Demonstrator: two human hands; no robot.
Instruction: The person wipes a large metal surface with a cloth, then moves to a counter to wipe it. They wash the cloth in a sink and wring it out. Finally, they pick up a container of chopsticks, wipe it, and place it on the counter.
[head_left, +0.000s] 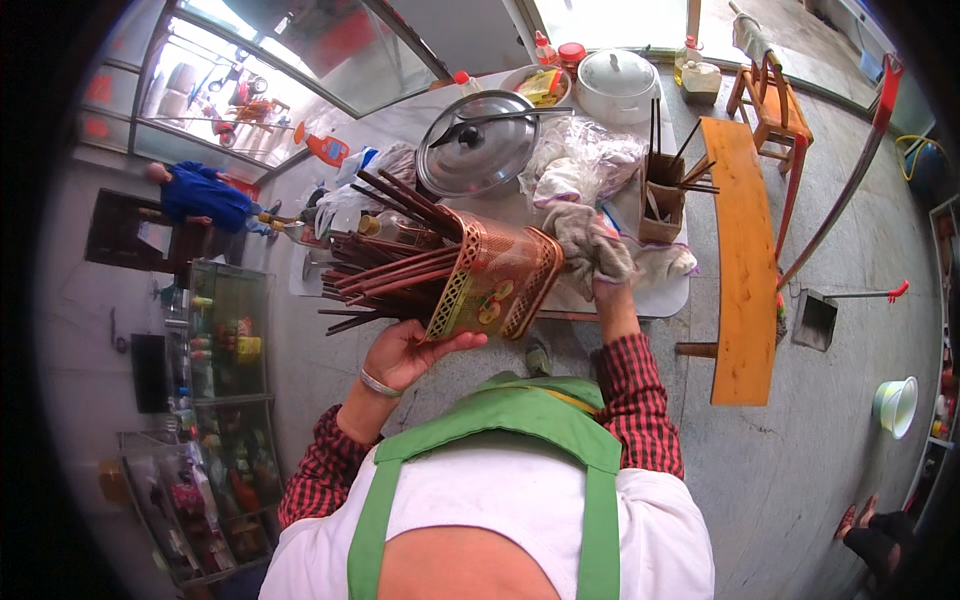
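My left hand (409, 352) grips a copper-coloured chopstick holder (499, 274) with pierced lattice bands and a printed picture. The holder is tilted on its side, its mouth toward the left. A thick bundle of dark red-brown chopsticks (397, 277) sticks out of it. Bunched in my right hand (615, 294) is a grey cloth (589, 244), close to the holder's base; the cloth hides most of the fingers. Just right of the cloth, on the white table (660, 289), stands a brown divided holder (661, 199) with a few chopsticks in it.
A glass pot lid (480, 142), a lidded white pot (616, 82), plastic bags (592, 150) and an orange spray bottle (322, 144) crowd the table. An orange wooden bench (742, 262) stands to the right, a dustpan (816, 319) beyond it. Another person (202, 196) is at the far left.
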